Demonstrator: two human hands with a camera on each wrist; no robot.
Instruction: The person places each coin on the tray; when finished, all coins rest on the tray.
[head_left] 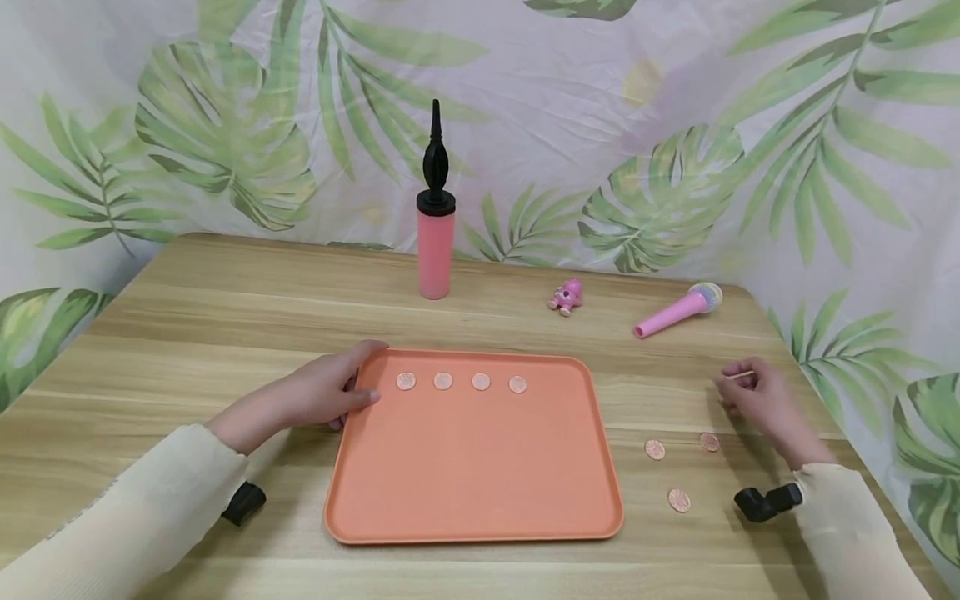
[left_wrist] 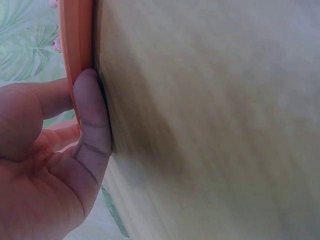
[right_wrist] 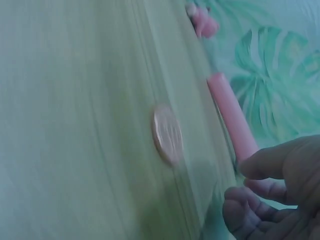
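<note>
My left hand (head_left: 326,387) grips the orange tray (head_left: 472,467) at its far left corner. In the left wrist view, the fingers (left_wrist: 92,115) curl round the tray's rim. Several copper-coloured coins (head_left: 443,381) lie in a row along the tray's far side. Right of the tray, three more coins (head_left: 678,500) rest on the table. Above the table, just beyond the nearest of these, is my right hand (head_left: 761,404), its fingers loosely bent. The right wrist view has one coin (right_wrist: 167,134) on the wood ahead of the fingertips, and nothing shows between thumb and fingers.
Towards the back of the wooden table (head_left: 247,292) stands a pink balloon pump (head_left: 435,250) with a black top. A small pink toy figure (head_left: 566,297) and a pink toy microphone (head_left: 678,310) are to its right. A leaf-patterned cloth (head_left: 525,125) hangs behind.
</note>
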